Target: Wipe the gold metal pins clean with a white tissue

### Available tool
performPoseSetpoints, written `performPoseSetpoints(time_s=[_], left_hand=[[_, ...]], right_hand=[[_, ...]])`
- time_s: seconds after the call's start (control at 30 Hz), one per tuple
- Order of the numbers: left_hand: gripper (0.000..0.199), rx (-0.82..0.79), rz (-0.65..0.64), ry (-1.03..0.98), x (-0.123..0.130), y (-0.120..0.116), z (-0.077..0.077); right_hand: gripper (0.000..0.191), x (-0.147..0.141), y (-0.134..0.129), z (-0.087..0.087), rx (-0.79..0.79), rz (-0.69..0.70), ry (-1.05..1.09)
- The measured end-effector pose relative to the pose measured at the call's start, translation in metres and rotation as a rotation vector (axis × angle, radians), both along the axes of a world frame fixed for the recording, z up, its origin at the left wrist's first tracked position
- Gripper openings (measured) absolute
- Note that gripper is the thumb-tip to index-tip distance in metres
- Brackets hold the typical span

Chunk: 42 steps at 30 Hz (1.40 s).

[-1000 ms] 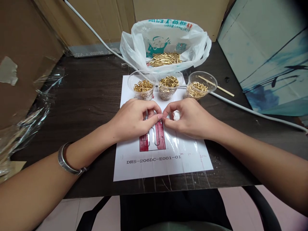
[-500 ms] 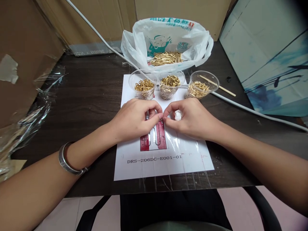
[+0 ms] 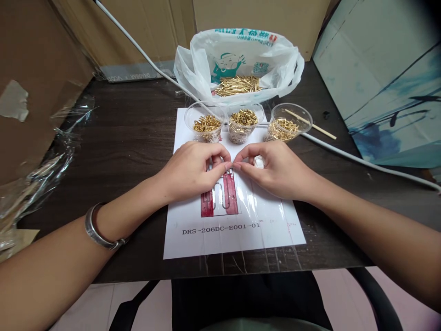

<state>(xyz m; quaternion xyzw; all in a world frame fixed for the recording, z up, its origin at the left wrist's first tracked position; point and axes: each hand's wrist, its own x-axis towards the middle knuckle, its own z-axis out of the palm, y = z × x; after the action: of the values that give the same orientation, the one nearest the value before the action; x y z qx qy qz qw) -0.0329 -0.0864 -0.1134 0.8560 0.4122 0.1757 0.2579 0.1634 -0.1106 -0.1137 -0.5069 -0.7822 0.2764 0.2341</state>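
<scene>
Over a printed white sheet (image 3: 193, 246), my left hand (image 3: 198, 170) and my right hand (image 3: 272, 170) meet fingertip to fingertip. Each pinches with thumb and forefinger; whatever sits between the tips is too small to make out. A crumpled white wad (image 3: 259, 162) shows inside the curl of my right hand. Below the fingertips lies a red and white printed diagram (image 3: 220, 202), partly covered by my left hand. Just beyond the hands stand a left clear cup (image 3: 206, 131), a middle clear cup (image 3: 242, 131) and a right clear cup (image 3: 282, 131), holding small gold-coloured metal pins.
A white plastic bag (image 3: 193, 69) with longer gold-coloured pins stands behind the cups. A wooden stick (image 3: 312, 124) rests by the right cup. One white cable (image 3: 372, 162) crosses the dark table (image 3: 131, 119). Cardboard (image 3: 138, 32) walls the back.
My right thumb and fingers have shifted slightly, and the joined fingertips sit a touch further left. The white wad shows slightly differently in my right hand. The view has moved a little.
</scene>
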Motion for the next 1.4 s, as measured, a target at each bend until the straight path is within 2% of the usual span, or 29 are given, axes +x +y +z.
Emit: performPoseSetpoints(time_s=[0.4,0.77,1.4], left_hand=[[0.015,-0.023,-0.011,-0.029,0.0000,-0.0004,0.0004],[0.014,-0.079,0.037,-0.071,0.0000,-0.0010,0.0001],[0.015,-0.002,-0.008,-0.066,-0.0011,-0.0011,0.0004]], right_hand=[[0.019,0.0023,0.0022,-0.0019,0.006,-0.015,0.108],[0.022,0.0041,0.0036,-0.0028,-0.003,-0.019,0.121],[0.022,0.0051,0.0042,-0.0006,-0.006,-0.006,0.127]])
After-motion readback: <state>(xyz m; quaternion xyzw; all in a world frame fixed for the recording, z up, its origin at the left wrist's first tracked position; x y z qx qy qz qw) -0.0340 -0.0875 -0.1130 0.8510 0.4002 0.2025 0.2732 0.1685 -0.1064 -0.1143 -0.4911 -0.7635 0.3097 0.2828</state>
